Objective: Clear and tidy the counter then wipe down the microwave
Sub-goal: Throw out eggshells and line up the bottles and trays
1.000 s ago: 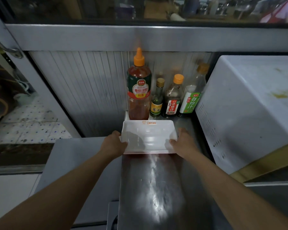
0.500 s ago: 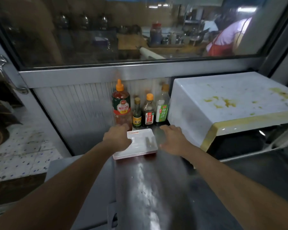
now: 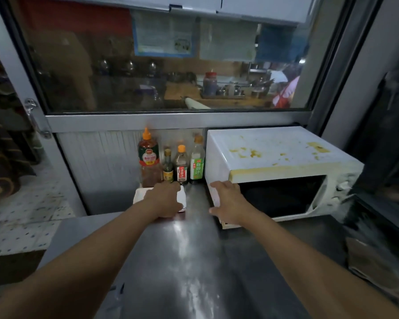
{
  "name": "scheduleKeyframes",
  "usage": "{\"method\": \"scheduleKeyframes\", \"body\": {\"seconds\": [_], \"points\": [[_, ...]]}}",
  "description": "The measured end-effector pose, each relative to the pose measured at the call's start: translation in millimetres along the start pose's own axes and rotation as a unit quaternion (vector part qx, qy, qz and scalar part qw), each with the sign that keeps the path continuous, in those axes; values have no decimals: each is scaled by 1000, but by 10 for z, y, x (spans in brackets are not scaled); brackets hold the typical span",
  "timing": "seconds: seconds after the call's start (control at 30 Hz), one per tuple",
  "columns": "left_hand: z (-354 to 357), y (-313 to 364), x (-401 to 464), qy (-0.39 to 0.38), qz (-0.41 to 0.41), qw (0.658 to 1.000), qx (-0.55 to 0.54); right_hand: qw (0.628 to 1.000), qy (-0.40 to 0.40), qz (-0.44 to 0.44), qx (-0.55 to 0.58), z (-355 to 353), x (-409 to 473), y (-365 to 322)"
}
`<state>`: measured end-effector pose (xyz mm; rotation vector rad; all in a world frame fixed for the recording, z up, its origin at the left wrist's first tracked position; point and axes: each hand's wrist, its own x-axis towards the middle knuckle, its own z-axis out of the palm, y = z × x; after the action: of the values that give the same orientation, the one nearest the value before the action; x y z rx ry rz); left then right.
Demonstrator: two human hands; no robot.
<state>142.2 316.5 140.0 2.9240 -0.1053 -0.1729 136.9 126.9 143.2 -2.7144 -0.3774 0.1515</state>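
Steel counter (image 3: pixel 182 261), smooth, glare-streaked. Left hand (image 3: pixel 165 200) lies palm-down on stacked white rectangular trays (image 3: pixel 139 195) at the counter's far left; fingers relaxed. Right hand (image 3: pixel 228 203), fingers spread, is at the white microwave (image 3: pixel 274 162)'s front left corner; boxy, top stained yellow. Behind the trays: red sauce bottle (image 3: pixel 148 161), orange nozzle, and three smaller bottles (image 3: pixel 182 166) holding dark or pale liquid.
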Motion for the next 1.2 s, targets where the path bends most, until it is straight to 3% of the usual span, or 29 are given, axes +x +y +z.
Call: {"method": "scheduleKeyframes", "body": {"seconds": [0.23,0.53,0.83,1.2], "points": [[296,1008,-484,-22,15,999,-23,999,1,33,-13,-285,-880,761],[661,2267,-516,-66,122,990,-4,989,34,143,7,-620,-1693,1850],[1113,3246,-68,-97,221,971,7,956,33,292,-14,-654,-1996,2942],[1708,3880,443,-140,270,953,-2,926,31,376,25,-497,-2065,3842]]}}
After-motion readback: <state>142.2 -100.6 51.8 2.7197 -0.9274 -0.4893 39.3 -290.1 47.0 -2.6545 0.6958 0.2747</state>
